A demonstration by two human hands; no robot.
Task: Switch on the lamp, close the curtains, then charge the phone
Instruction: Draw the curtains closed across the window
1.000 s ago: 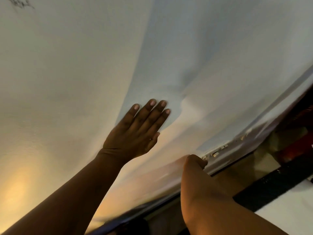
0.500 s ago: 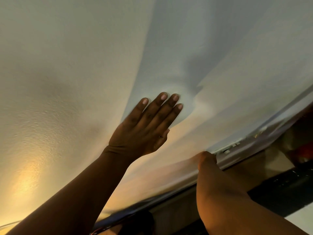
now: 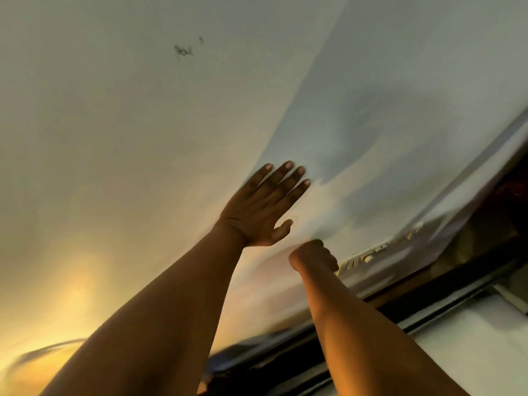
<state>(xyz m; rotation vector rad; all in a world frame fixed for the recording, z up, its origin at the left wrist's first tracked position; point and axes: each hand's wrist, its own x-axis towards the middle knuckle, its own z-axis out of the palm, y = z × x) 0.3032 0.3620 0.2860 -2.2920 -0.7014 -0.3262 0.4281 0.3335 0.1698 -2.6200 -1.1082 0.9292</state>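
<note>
The curtain point(image 3: 385, 132) fills the upper right part of my view, a pale bluish-white cloth that hangs beside the plain wall point(image 3: 128, 124) on the left. Its edge runs in a long curve from the top of the view down to the fingers of the left hand. The cloth is wrinkled and bunched around the place where the two hands meet it.

My left hand point(image 3: 258, 210) lies flat and wide, fingers straight and close together, with the fingertips point(image 3: 297, 174) on the edge of the curtain and the palm toward the wall. The thumb points to the right. It holds nothing; it only presses on the surface.

My right hand point(image 3: 313, 254) is just below and right of the left one, closed in a fist. Curtain cloth gathers at the fist, so I read it as gripping the fabric, but the fingers themselves are hidden from me.

To the right of the fist I see a pale strip point(image 3: 380, 251), blurred, with small marks I cannot read. Below it runs a dark window frame point(image 3: 428, 284) diagonally across the view.

On the wall there is a small dark smudge point(image 3: 184, 50) up high, and a warm yellow glow point(image 3: 71, 295) lower left. The lamp and the phone I cannot find in this view.
</note>
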